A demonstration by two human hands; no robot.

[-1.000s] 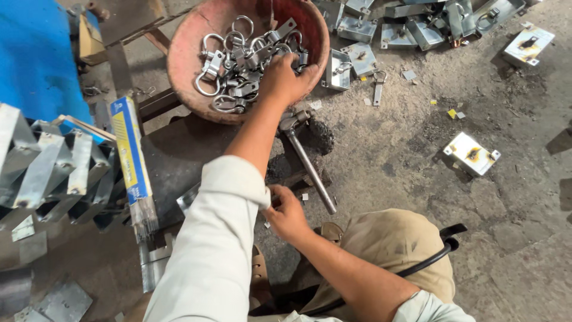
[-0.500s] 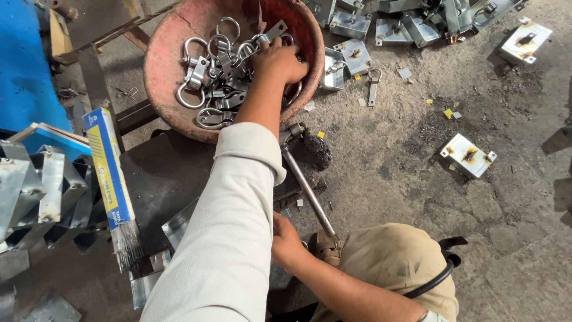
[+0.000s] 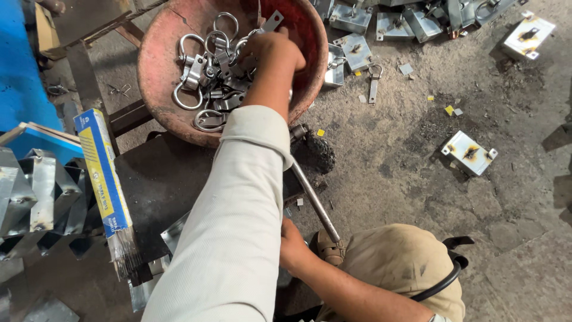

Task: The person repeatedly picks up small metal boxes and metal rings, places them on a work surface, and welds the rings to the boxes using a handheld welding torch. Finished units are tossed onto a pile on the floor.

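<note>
Metal ring latches (image 3: 208,71) piled in a round reddish pan (image 3: 158,65), upper centre of the head view, on dirty concrete floor (image 3: 405,167). Left hand (image 3: 271,53) reaches into the pan from the near side, fingers curled down into the pile, touching the latches; whether it has one pinched, cannot tell, fingertips hidden. Cream sleeve (image 3: 232,226) runs up the middle of the frame. Right hand (image 3: 293,247) low, near the knee, mostly behind the sleeve; grip cannot be told. Steel rod (image 3: 314,203) lies slanted just beside the right hand, running toward the pan's near rim. Blue-and-yellow box of welding rods (image 3: 102,173) left of the sleeve, rod ends sticking out the bottom. Folded galvanised brackets (image 3: 36,191) at the left edge. Welded square plates (image 3: 469,152) scattered right, more heaped (image 3: 381,21) along the top beside the pan. Khaki trouser knee (image 3: 405,262) bottom right.
</note>
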